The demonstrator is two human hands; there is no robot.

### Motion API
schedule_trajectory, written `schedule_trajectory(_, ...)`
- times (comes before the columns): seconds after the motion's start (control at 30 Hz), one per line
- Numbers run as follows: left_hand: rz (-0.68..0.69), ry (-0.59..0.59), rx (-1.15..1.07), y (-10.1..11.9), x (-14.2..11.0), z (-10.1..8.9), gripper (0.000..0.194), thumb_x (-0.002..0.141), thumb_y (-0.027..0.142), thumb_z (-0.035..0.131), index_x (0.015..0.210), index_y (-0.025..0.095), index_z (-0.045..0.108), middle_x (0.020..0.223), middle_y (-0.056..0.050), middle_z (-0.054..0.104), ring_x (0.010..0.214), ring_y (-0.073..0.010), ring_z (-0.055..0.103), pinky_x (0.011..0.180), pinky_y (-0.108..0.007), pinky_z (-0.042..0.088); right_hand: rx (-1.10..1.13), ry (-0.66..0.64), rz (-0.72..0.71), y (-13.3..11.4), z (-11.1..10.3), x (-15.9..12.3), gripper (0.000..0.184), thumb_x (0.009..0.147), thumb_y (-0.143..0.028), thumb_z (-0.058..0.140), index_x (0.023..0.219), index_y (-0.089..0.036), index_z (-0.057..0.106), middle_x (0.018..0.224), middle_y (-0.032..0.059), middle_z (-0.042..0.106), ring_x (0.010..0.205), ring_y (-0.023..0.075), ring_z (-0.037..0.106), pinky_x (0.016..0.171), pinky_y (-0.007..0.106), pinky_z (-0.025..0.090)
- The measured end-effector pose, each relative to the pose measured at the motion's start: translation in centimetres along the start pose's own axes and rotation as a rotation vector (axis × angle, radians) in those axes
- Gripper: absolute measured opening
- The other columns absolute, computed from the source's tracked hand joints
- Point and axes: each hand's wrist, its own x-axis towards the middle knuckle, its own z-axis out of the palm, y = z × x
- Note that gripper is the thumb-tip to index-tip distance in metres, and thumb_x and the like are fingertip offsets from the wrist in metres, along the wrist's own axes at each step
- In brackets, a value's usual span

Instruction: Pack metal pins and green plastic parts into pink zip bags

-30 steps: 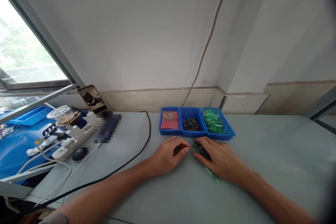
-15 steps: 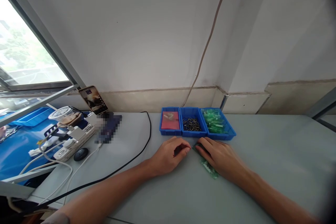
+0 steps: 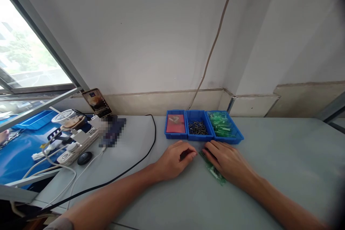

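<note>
My left hand (image 3: 176, 160) rests on the table with thumb and index fingertips pinched together. Whatever is between them, if anything, is too small to make out. Just to its right, my right hand (image 3: 228, 160) curls over a small green see-through plastic packet (image 3: 215, 173), its fingers and thumb covering the upper part. The packet's lower end sticks out below the thumb, lying slantwise on the table. Beyond the hands stand three blue trays side by side: one with a red sheet (image 3: 175, 125) and small pale pieces, one with dark metal screws (image 3: 197, 128), one with green packets (image 3: 221, 125).
A black cable (image 3: 142, 159) crosses the table on the left. Further left are a power strip (image 3: 78, 147) with white cords, a round black object (image 3: 84, 158) and a propped phone (image 3: 97, 102). A wall rises behind the trays (image 3: 226, 138).
My right thumb has drawn in toward the fingers, so more of the green packet shows below it. My left hand keeps its pinch. The view has shifted slightly.
</note>
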Motion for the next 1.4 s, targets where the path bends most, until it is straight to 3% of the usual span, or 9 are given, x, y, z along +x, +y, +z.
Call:
schedule_trajectory(0.13,0.012,-0.001,-0.002,0.0,0.0,0.0,0.025,0.110,0.036,0.055,0.107,0.020,0.074,0.097,-0.004,0.077,0.085,-0.0187,0.063,0.081,-0.030,0.051,-0.069,-0.006,-0.019,-0.2,-0.1,0.1,0.035,0.115,-0.029,0.041,0.088,-0.021,0.062,0.084,0.0058,0.065,0.076,0.0217,0.064,0.072,0.034,0.045)
schedule_trajectory(0.33,0.077,-0.033,0.014,-0.1,0.0,0.0,0.026,0.111,0.036,0.055,0.106,0.019,0.075,0.097,-0.005,0.077,0.088,-0.0194,0.065,0.087,-0.031,0.052,-0.113,0.035,-0.050,-0.2,0.3,-0.1,0.038,0.116,-0.030,0.042,0.083,-0.021,0.059,0.078,0.0032,0.062,0.069,0.0196,0.062,0.066,0.034,0.042)
schedule_trajectory(0.5,0.181,-0.150,0.047,0.2,-0.1,0.0,0.029,0.109,0.041,0.059,0.113,0.022,0.080,0.088,-0.004,0.073,0.084,-0.0186,0.065,0.095,-0.034,0.052,-0.181,0.065,-0.014,-0.2,0.9,-0.4,0.040,0.116,-0.032,0.041,0.082,-0.021,0.059,0.074,0.0021,0.063,0.060,0.0178,0.063,0.056,0.033,0.033)
schedule_trajectory(0.73,0.264,-0.267,0.154,0.2,-0.6,0.4,0.035,0.103,0.052,0.068,0.130,0.032,0.080,0.098,-0.006,0.071,0.093,-0.0228,0.065,0.098,-0.038,0.048,-0.329,0.024,0.235,-0.8,1.6,-0.9,0.049,0.115,-0.037,0.033,0.079,-0.022,0.061,0.067,0.0054,0.069,0.041,0.0205,0.058,0.049,0.034,0.013)
schedule_trajectory(0.87,0.319,-0.275,0.226,0.2,-0.8,0.5,0.041,0.100,0.055,0.071,0.135,0.035,0.076,0.102,-0.006,0.068,0.095,-0.0236,0.063,0.096,-0.037,0.047,-0.245,-0.001,0.297,-1.0,1.5,-0.8,0.047,0.115,-0.039,0.035,0.078,-0.023,0.059,0.069,0.0047,0.072,0.043,0.0212,0.063,0.049,0.032,0.016)
schedule_trajectory(1.03,0.305,-0.227,0.255,0.2,-0.7,0.5,0.031,0.103,0.051,0.069,0.124,0.031,0.080,0.103,-0.006,0.067,0.096,-0.0225,0.063,0.094,-0.036,0.046,-0.065,0.053,0.301,-1.1,0.8,-0.5,0.049,0.117,-0.046,0.034,0.077,-0.025,0.053,0.071,0.0018,0.071,0.052,0.0200,0.066,0.049,0.031,0.025)
schedule_trajectory(1.4,0.196,-0.006,0.238,-1.0,-0.4,1.2,0.021,0.100,0.040,0.076,0.096,0.020,0.073,0.119,-0.007,0.072,0.103,-0.0228,0.063,0.095,-0.038,0.045,0.041,0.205,0.153,-1.5,-0.3,0.1,0.049,0.117,-0.043,0.040,0.074,-0.023,0.051,0.067,-0.0012,0.059,0.055,0.0140,0.058,0.056,0.029,0.038)
